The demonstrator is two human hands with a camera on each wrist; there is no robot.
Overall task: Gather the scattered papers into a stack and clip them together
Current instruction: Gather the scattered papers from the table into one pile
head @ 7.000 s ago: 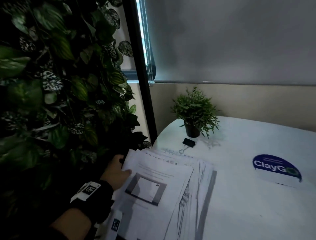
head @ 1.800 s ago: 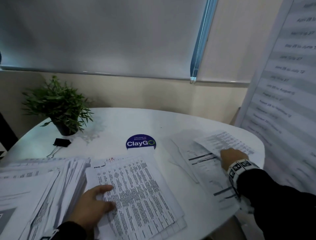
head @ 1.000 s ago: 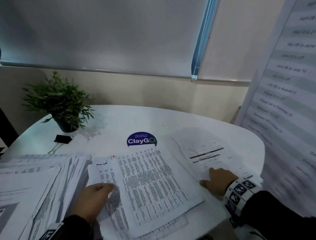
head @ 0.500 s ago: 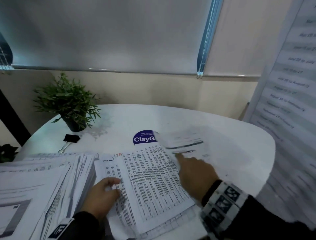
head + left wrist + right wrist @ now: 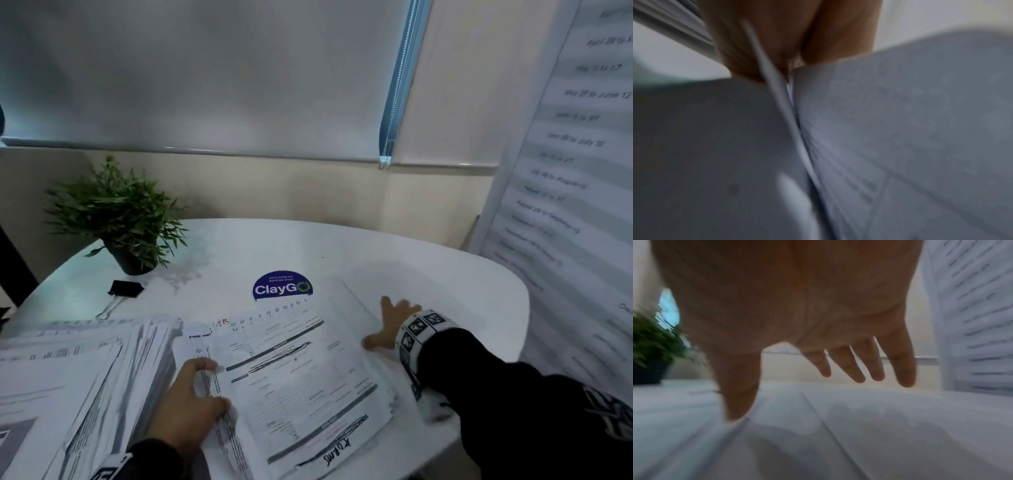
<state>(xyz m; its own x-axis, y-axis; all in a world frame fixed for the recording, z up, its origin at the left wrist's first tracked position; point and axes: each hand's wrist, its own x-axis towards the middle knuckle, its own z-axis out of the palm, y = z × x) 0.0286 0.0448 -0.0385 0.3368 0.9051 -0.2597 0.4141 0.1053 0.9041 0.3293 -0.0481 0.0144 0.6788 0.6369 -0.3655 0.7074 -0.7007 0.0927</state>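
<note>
On the white table [image 5: 428,274] I have two heaps of paper: a middle stack of printed sheets [image 5: 294,377] right in front of me, and a bigger fanned pile [image 5: 78,377] just left of it, their edges touching or overlapping. At the middle stack's left edge my left hand [image 5: 190,407] has its grip curled around the sheets, thumb on top and fingers tucked along the side; the left wrist view, blurred, shows fingers [image 5: 760,40] pinching a thin paper edge. At the stack's right edge my right hand [image 5: 390,325] lies with its grip spread, fingers straight and splayed, the palm low over the table; the right wrist view confirms the fingers [image 5: 846,363] are extended and holding nothing, though I cannot tell whether they touch the paper. Beyond the fanned pile, a black binder clip [image 5: 125,289] lies on the table near the small potted plant [image 5: 120,212], well apart from both hands. A round blue ClayGo sticker [image 5: 282,286] sits just behind the middle stack.
</note>
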